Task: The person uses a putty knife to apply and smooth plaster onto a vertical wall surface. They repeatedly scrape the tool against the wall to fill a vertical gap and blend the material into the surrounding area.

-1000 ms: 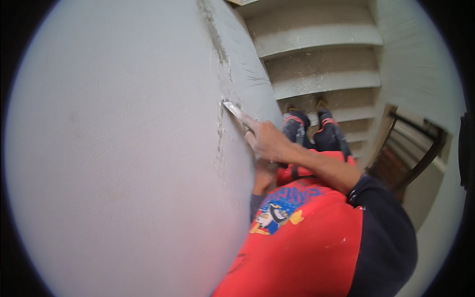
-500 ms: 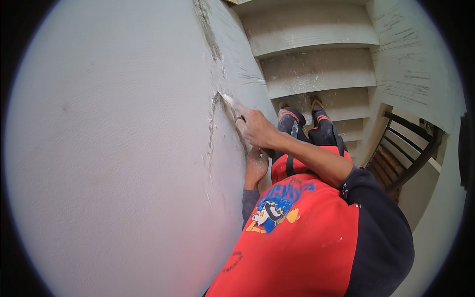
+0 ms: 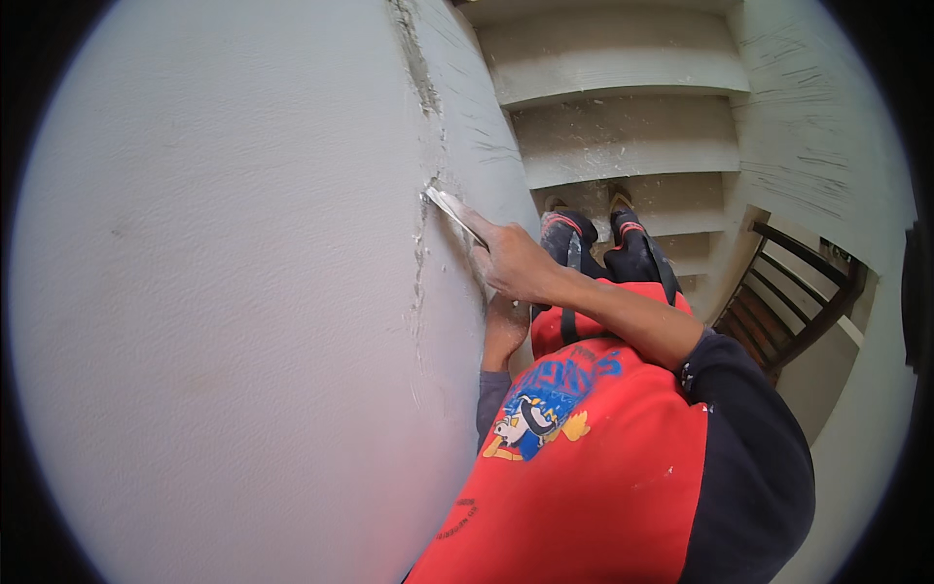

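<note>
My right hand point(image 3: 520, 261) is closed round a putty knife point(image 3: 455, 212) with a flat, pale metal blade. The blade's tip meets the wall at a ragged crack point(image 3: 418, 263) in the light grey plaster. Higher up, the crack widens into a rough, dark gouge point(image 3: 413, 60). Just below the right hand, close to the wall, is my left hand point(image 3: 504, 329). Its fingers are hidden behind the right hand and wrist, so whatever it may hold does not show. Specks of white dust mark the skin.
On my right, concrete stairs point(image 3: 623, 136) carry white splashes; my feet stand on one step. A dark railing point(image 3: 812, 282) is at the far right, below a side wall point(image 3: 803, 127) with dark streaks. The plaster wall point(image 3: 224, 292) fills the left.
My right hand has shifted slightly right and down and has turned, so more of the knife's flat blade shows. Its tip stays at the crack. The left hand is almost unmoved.
</note>
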`<action>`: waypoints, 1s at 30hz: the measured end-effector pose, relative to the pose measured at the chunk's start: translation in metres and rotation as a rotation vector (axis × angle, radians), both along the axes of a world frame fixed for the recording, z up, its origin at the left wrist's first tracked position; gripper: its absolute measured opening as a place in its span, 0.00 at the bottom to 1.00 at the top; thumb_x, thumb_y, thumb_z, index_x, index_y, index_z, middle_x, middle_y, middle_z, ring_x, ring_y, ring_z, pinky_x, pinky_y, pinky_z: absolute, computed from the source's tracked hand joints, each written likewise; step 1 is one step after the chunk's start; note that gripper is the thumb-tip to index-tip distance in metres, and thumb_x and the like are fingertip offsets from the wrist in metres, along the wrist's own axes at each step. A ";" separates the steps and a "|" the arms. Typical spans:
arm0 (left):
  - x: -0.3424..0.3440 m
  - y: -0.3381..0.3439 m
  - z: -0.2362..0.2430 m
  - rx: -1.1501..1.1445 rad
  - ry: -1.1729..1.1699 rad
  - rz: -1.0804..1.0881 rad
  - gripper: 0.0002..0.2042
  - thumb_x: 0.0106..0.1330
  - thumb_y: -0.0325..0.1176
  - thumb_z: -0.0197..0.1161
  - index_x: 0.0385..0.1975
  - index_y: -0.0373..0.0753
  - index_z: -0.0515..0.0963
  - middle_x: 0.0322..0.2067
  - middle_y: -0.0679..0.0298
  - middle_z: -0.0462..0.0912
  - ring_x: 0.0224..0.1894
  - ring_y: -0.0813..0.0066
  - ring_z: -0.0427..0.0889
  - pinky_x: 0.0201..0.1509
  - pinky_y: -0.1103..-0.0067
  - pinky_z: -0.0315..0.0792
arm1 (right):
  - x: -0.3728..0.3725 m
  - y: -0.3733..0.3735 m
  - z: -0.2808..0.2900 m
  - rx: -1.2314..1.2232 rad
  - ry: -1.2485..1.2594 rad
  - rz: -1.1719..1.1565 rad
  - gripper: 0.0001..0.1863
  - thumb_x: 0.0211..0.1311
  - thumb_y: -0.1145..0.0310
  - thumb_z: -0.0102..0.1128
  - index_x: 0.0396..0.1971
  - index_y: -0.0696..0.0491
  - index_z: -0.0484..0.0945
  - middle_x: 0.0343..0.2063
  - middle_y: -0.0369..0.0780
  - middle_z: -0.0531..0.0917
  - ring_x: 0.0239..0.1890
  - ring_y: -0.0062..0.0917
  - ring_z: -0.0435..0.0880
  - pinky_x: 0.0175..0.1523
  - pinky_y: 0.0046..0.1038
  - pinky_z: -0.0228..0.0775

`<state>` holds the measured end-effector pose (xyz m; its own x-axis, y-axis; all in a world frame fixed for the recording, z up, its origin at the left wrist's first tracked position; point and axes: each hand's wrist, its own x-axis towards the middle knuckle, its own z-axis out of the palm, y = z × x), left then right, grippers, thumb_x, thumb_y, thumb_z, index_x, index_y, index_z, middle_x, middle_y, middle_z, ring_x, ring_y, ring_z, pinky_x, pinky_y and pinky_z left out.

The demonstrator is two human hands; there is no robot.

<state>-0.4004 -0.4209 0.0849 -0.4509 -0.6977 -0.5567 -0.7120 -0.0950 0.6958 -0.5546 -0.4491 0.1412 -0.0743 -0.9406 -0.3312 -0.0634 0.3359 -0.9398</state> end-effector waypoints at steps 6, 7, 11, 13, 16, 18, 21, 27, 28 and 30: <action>0.013 0.000 -0.011 -0.133 -0.022 -0.106 0.18 0.66 0.38 0.54 0.49 0.32 0.72 0.45 0.44 0.78 0.51 0.47 0.76 0.50 0.68 0.70 | -0.013 -0.004 0.024 -0.175 0.013 -0.051 0.33 0.56 0.74 0.47 0.65 0.50 0.56 0.22 0.57 0.77 0.26 0.50 0.78 0.38 0.43 0.68; 0.015 0.000 -0.015 -0.064 -0.012 -0.065 0.18 0.66 0.38 0.54 0.49 0.31 0.71 0.45 0.45 0.78 0.51 0.51 0.76 0.51 0.69 0.69 | -0.010 -0.005 0.017 -0.264 0.006 -0.116 0.33 0.56 0.74 0.47 0.65 0.50 0.56 0.21 0.57 0.76 0.25 0.50 0.77 0.37 0.44 0.68; -0.002 -0.002 -0.007 0.103 0.051 0.036 0.18 0.66 0.36 0.55 0.49 0.28 0.71 0.43 0.47 0.79 0.48 0.55 0.77 0.52 0.70 0.67 | -0.003 -0.014 -0.013 -0.165 0.019 -0.188 0.31 0.58 0.73 0.48 0.64 0.52 0.58 0.20 0.57 0.75 0.25 0.50 0.77 0.36 0.43 0.68; -0.002 -0.001 0.003 0.058 0.033 0.032 0.18 0.65 0.36 0.55 0.48 0.28 0.71 0.42 0.47 0.80 0.47 0.54 0.78 0.51 0.70 0.68 | 0.008 -0.019 -0.016 -0.146 -0.036 -0.197 0.30 0.59 0.73 0.47 0.64 0.53 0.59 0.20 0.58 0.74 0.24 0.51 0.76 0.35 0.42 0.67; 0.010 0.000 -0.004 -0.064 -0.032 -0.069 0.18 0.65 0.36 0.55 0.48 0.28 0.71 0.40 0.47 0.80 0.44 0.53 0.79 0.49 0.69 0.69 | 0.016 -0.017 -0.014 -0.196 -0.079 -0.229 0.25 0.62 0.72 0.47 0.61 0.57 0.60 0.18 0.49 0.73 0.17 0.37 0.73 0.28 0.35 0.67; 0.015 0.000 -0.008 -0.091 -0.043 -0.091 0.18 0.65 0.36 0.55 0.48 0.28 0.71 0.40 0.46 0.80 0.44 0.53 0.79 0.49 0.69 0.69 | 0.019 -0.012 -0.006 -0.117 -0.251 -0.245 0.23 0.64 0.71 0.47 0.58 0.59 0.59 0.17 0.43 0.72 0.13 0.28 0.72 0.23 0.29 0.66; 0.016 0.002 -0.014 -0.097 -0.041 -0.102 0.17 0.65 0.35 0.55 0.47 0.28 0.71 0.40 0.46 0.80 0.44 0.52 0.79 0.49 0.69 0.70 | 0.010 0.007 0.016 0.148 -0.650 -0.216 0.20 0.66 0.70 0.46 0.55 0.58 0.55 0.16 0.38 0.71 0.12 0.22 0.71 0.18 0.25 0.65; 0.017 0.005 -0.012 -0.101 -0.097 -0.169 0.16 0.64 0.34 0.56 0.46 0.29 0.72 0.40 0.45 0.80 0.45 0.50 0.79 0.48 0.68 0.70 | -0.003 0.089 0.024 0.213 -0.809 0.022 0.26 0.65 0.71 0.46 0.61 0.55 0.51 0.16 0.35 0.69 0.12 0.18 0.73 0.16 0.22 0.66; 0.016 0.004 -0.012 -0.104 -0.112 -0.187 0.16 0.64 0.34 0.56 0.46 0.29 0.72 0.40 0.45 0.80 0.45 0.50 0.79 0.48 0.68 0.70 | -0.005 0.095 0.022 0.224 -0.792 0.011 0.28 0.65 0.71 0.46 0.63 0.53 0.50 0.17 0.35 0.70 0.12 0.18 0.73 0.16 0.22 0.66; 0.018 0.004 -0.006 -0.107 -0.123 -0.162 0.15 0.64 0.34 0.56 0.46 0.29 0.72 0.40 0.45 0.80 0.45 0.49 0.79 0.48 0.67 0.71 | -0.007 0.090 0.018 0.127 -0.481 0.007 0.34 0.63 0.71 0.46 0.69 0.46 0.47 0.18 0.39 0.72 0.16 0.26 0.77 0.21 0.29 0.70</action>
